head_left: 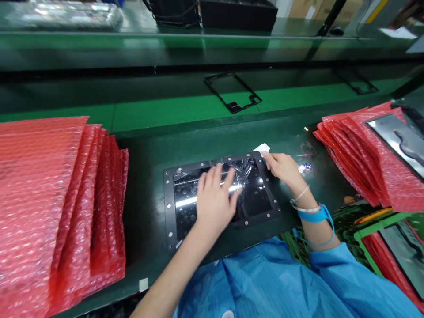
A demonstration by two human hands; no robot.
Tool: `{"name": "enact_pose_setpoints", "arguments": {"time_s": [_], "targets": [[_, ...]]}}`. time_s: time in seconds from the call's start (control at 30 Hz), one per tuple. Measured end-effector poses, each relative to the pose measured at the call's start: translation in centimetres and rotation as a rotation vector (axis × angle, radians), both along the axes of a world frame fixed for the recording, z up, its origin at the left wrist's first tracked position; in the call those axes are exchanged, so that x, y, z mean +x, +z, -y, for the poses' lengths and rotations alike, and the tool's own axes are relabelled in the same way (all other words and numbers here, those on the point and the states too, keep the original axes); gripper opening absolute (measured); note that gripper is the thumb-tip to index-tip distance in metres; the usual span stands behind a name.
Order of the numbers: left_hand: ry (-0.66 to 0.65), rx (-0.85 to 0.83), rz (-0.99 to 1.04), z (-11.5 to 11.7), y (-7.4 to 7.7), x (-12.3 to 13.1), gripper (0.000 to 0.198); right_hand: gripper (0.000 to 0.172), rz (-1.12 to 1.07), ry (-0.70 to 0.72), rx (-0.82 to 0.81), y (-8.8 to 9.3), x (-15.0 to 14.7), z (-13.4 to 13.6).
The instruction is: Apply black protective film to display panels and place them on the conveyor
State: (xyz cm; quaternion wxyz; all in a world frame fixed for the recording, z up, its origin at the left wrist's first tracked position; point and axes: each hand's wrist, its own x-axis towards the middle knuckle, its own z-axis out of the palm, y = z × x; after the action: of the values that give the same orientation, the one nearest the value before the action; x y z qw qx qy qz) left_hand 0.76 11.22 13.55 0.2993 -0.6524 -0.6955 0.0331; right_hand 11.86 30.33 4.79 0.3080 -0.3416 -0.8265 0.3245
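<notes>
In the head view, the framed black panel lies flat on the green bench. The left hand rests open on its screen, fingers spread. The right hand is at the panel's corner between one and two o'clock, fingers bent beside a white slip; its grip I cannot tell. Red bubble bags lie toward nine.

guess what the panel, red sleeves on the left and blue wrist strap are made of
Panel: likely glass, perhaps hard plastic, glossy black, given the bright light streak; creases suggest clear film on top.
Red sleeves: shiny plastic bubble wrap, by their rows of small bumps.
Blue wrist strap: smooth and flexible, going by its curve; soft plastic or fabric, can't tell.
</notes>
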Motion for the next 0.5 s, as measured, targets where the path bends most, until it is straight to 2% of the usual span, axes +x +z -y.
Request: {"name": "enact_pose_setpoints", "arguments": {"time_s": [0.07,0.2,0.27,0.37,0.5], "targets": [[0.077,0.069,-0.089,-0.6,0.7,-1.4,0.053,0.057,-0.163,0.046,-0.015,-1.9,1.4,0.9],[0.064,0.122,-0.133,-1.8,1.5,-2.4,0.045,0.050,-0.463,0.144,-0.031,-4.5,3.6,3.4],[0.028,0.215,-0.086,-2.0,1.9,-2.0,0.036,0.046,-0.564,0.187,-0.031,-4.8,3.9,4.7],[-0.096,0.363,0.027,-1.5,2.6,-0.8,0.025,0.043,-0.669,0.291,-0.020,-4.4,3.9,6.1],[-0.194,0.497,0.141,-0.5,3.6,1.0,0.018,0.051,-0.749,0.400,-0.029,-3.8,4.1,7.1]]}}
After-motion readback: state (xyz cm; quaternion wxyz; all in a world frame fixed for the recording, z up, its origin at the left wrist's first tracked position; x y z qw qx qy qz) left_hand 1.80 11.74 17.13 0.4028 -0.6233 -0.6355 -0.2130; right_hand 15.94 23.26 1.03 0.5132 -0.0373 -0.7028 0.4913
